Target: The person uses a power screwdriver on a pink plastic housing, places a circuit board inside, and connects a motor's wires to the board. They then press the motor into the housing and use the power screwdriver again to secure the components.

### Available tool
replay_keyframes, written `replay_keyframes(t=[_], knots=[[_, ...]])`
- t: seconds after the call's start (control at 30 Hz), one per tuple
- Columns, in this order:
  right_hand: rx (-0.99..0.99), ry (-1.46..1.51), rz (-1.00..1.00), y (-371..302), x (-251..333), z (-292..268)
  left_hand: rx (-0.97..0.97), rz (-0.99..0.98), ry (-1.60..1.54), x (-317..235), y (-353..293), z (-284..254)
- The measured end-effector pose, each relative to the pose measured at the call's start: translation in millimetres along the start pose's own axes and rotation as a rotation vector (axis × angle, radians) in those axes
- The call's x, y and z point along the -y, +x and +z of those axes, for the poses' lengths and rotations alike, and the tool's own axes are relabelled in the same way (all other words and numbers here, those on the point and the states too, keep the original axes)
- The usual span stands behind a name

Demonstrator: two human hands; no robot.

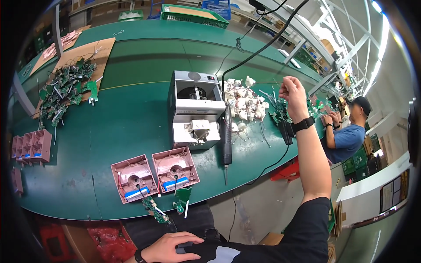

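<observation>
My right hand (293, 90) is raised over the far right of the bench, fingers curled and pinched. A thin wire seems to run from its fingertips to a small white round part (250, 82) at the top of a pile of white wired parts (245, 103). My left hand (172, 248) is low by my body, thumb and fingers apart, holding nothing. Ahead of it, at the bench's near edge, are two pink plastic housings (117, 171) (196, 165), each with a blue battery cell (137, 193). Green circuit boards (183, 197) hang from them on wires.
A grey machine (198, 111) stands mid-bench, with an electric screwdriver (226, 140) hanging beside it on a black cable. Circuit boards heap on cardboard (103, 55) at left, near more pink housings (37, 147). Another person (353, 131) works at the far right.
</observation>
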State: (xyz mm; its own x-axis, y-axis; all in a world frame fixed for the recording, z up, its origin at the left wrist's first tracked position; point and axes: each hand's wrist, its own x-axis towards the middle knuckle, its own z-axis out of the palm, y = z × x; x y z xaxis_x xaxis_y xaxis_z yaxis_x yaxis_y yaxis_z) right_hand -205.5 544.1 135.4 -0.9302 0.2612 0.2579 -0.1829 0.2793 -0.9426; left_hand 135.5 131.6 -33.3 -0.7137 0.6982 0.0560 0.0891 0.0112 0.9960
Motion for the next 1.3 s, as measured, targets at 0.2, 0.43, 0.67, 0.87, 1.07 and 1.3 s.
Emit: replay_keyframes(t=[0.2,0.43,0.67,0.87,1.07,1.3], knots=[[0.223,-0.012,-0.098,-45.0,70.0,-0.9,0.014,0.037,-0.403,-15.6,16.9,-15.7],[0.467,-0.035,-0.035,-146.0,131.6,1.9,-0.218,0.111,-0.788,-41.0,76.9,-10.7],[0.698,-0.126,-0.026,-216.1,145.3,31.3,-0.273,-0.118,-1.194,-54.5,115.4,-25.1],[0.911,-0.394,-0.605,-218.1,112.1,53.9,-0.430,-0.021,-1.148,-47.2,88.8,-40.7],[0.754,-0.740,-0.659,-216.9,72.7,73.4,-0.504,0.226,-1.074,-81.4,39.7,-54.7],[0.842,-0.533,-0.629,-216.7,66.6,83.9,-0.601,0.311,-0.930,-82.7,37.6,-56.9]])
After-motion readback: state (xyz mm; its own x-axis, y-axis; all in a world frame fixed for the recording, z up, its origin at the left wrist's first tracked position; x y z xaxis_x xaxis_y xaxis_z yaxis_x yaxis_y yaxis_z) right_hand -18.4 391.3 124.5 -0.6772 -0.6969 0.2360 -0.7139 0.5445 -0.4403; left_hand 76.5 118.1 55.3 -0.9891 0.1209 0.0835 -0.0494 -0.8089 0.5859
